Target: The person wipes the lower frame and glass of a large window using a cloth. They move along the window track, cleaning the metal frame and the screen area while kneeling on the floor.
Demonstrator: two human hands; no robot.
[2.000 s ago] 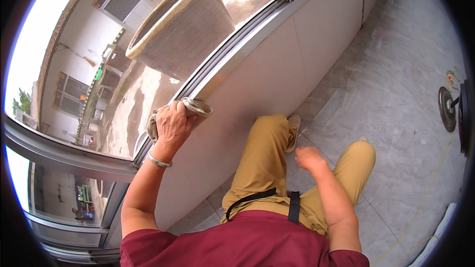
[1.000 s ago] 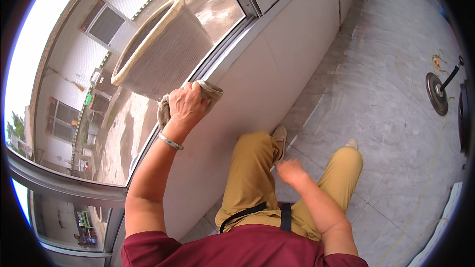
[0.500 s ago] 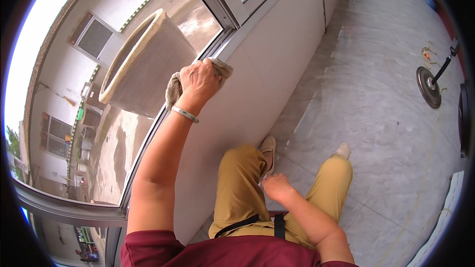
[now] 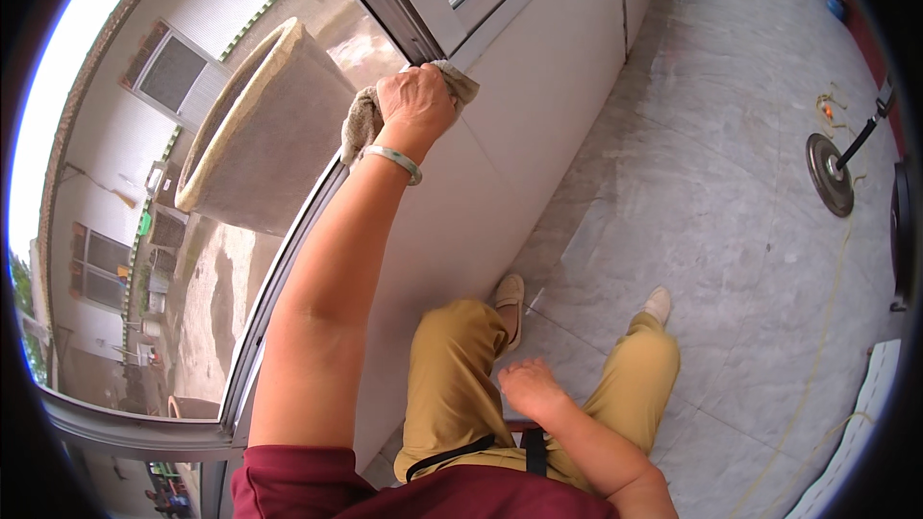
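Observation:
My left hand (image 4: 416,104) is closed on a grey-beige cloth (image 4: 361,122), pressed down on the metal window frame (image 4: 322,202) near its far corner. Part of the cloth sticks out on either side of my fingers. A pale green bangle (image 4: 395,162) circles that wrist. My right hand (image 4: 529,388) hangs over the floor between my knees, its fingers curled in. What it holds, if anything, is hidden. Beyond the glass stands a large grey-brown pot (image 4: 269,135) with a thick pale rim.
Below the window runs a white panel wall (image 4: 500,144). Grey marble-patterned tiles (image 4: 711,183) cover the floor. At the right are a round weight plate (image 4: 829,175) on a black bar, a tangle of yellow cord (image 4: 828,111) and a white ribbed strip (image 4: 851,432).
My left hand has slid the cloth farther along the frame, away from me and toward the corner post. My right hand has shifted slightly down and left in view.

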